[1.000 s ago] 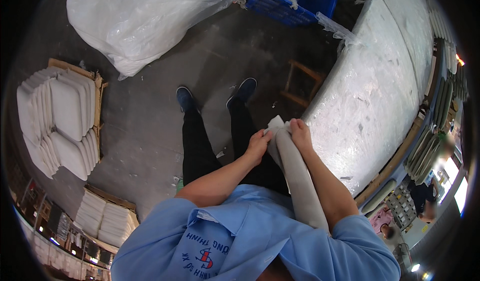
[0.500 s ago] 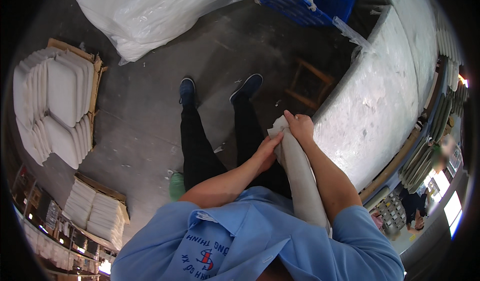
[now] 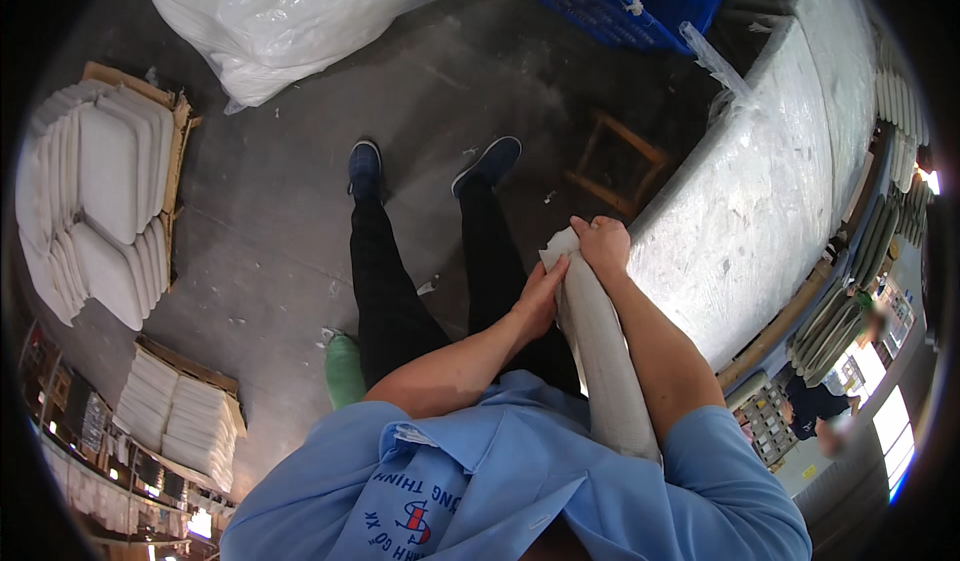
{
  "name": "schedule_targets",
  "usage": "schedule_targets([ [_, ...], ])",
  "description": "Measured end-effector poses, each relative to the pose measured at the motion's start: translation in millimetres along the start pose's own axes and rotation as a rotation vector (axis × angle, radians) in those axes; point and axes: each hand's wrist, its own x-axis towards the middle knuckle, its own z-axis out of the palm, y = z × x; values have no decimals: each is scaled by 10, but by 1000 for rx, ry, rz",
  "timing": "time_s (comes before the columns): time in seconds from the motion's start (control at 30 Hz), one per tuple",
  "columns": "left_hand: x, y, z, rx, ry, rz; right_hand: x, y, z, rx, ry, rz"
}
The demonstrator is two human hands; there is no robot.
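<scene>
A long pale grey cushion [image 3: 606,376] stands edge-on against the front of my blue shirt, its far end between my two hands. My left hand [image 3: 537,296] grips the left side of that end, the thumb lying along a loose whitish flap of cloth [image 3: 558,248]. At the far right corner, my right hand [image 3: 603,245] is closed with its fingers curled over the edge. What the fingertips pinch is partly hidden. The cushion's right face is mostly out of sight behind my right forearm.
A plastic-covered work table [image 3: 750,211] lies close on my right. Ahead are a wooden stool frame [image 3: 600,193], a blue crate [image 3: 600,6] and a big plastic bag [image 3: 300,21]. Stacked cushions [image 3: 110,176] stand left. A green bundle [image 3: 344,371] sits by my leg. A person [image 3: 815,406] is far right.
Both hands keep their hold on the cushion's far end, with only slight finger movement. The whole view has shifted a little, and the green bundle shows more fully.
</scene>
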Motion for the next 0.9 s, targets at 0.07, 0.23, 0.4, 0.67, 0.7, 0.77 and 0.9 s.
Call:
schedule_targets([
  [0.07,27,5,8,13,0,6,-2,-2,-11,20,-18,-16],
  [0.23,119,-45,67,205,131,232,-18,-125,-63,-112,-85,-92],
  [0.4,308,-89,93,129,242,179,37,-51,111,-6,53,-199],
  [0.67,439,47,202,-26,240,13,366,91,357,29,29,-234],
  [0.7,504,102,175,1,239,-8,406,30,361,35,11,-196],
  [0.77,528,130,107,47,238,-62,368,-9,389,37,-30,-112],
  [0.9,446,95,41,-49,165,-153,308,25,389,79,13,-117],
])
